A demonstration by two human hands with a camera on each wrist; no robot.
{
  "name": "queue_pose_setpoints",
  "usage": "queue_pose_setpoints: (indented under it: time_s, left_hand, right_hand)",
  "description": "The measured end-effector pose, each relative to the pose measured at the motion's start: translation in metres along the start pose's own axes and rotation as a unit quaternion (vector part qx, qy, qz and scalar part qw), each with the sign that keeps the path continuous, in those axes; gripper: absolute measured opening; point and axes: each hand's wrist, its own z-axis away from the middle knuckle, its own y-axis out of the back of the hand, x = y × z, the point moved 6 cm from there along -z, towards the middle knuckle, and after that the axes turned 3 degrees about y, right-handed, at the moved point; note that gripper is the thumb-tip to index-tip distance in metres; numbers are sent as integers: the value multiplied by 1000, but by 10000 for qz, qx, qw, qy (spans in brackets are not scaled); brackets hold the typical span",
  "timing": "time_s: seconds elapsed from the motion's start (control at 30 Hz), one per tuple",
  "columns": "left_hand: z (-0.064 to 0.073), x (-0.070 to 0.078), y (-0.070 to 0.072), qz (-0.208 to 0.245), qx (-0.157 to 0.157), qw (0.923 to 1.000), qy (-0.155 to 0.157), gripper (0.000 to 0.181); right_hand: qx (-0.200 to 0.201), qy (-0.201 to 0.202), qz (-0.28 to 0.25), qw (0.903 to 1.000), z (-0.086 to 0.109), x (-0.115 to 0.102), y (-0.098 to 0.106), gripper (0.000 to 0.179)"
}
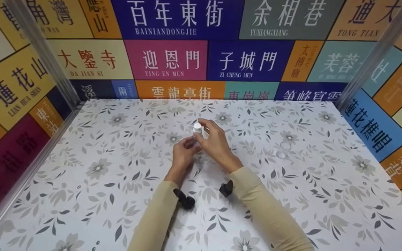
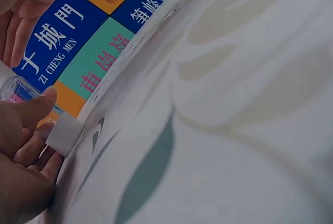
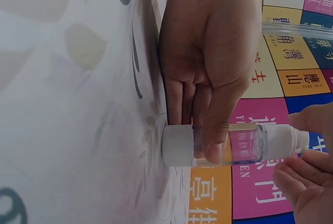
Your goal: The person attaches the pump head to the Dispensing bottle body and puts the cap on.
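A small clear bottle with a white base and a white top stands upright, base at the tabletop. My left hand grips the bottle low down, its thumb laid across the clear body in the right wrist view. My right hand is at the upper end, thumb and fingers curled to either side of the white top. The left wrist view shows the clear wall and the base above the left fingers. That view leaves the white top mostly out of frame.
To the right on the floral tablecloth lie a transparent round piece and a thin clear ring. Panels with coloured signs stand along the back and sides. Clear posts rise at the back corners.
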Motion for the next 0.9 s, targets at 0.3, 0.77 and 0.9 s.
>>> queue_pose_setpoints:
  time_s: [0.3, 0.77, 0.9]
  left_hand:
    - [0, 0, -1, -45, -6, 10000, -60, 44]
    - [0, 0, 0, -116, 65, 9996, -246, 36]
    - [0, 1, 1, -59, 24, 9998, -201, 38]
  right_hand:
    - [-146, -317, 34, 9994, -2, 0, 1, 38]
    - [-30, -11, 71, 10000, -4, -7, -2, 31]
    - [-56, 56, 104, 9999, -5, -8, -2, 30]
